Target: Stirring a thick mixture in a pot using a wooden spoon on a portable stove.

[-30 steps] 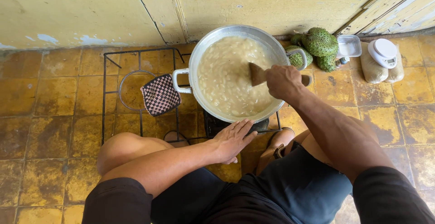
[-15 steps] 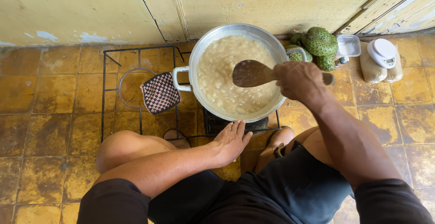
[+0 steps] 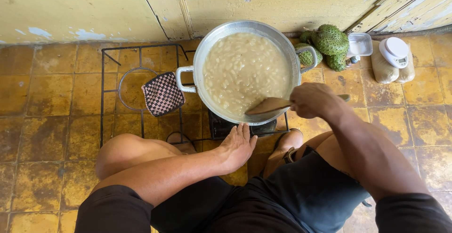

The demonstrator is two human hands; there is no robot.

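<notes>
A big metal pot [image 3: 203, 51] full of pale, lumpy porridge sits on a low burner on the tiled floor. My right hand [image 3: 313, 100] grips a wooden spoon [image 3: 269, 105], holding it level over the pot's near rim, out of the porridge. My left hand [image 3: 239, 144] hangs with fingers apart just below the pot, near the burner, holding nothing. My knees frame the scene.
A black wire rack [image 3: 123, 89] stands left of the pot with a checkered pot holder [image 3: 163, 93] on it. Spiky green fruits [image 3: 329, 40], a small white tub [image 3: 360, 44], and a white kitchen scale [image 3: 394, 52] on two pale bags lie at the right, by the yellow wall.
My right hand has lifted the wooden spoon out of the porridge and drawn it back toward me over the near rim. My left hand stays near the burner.
</notes>
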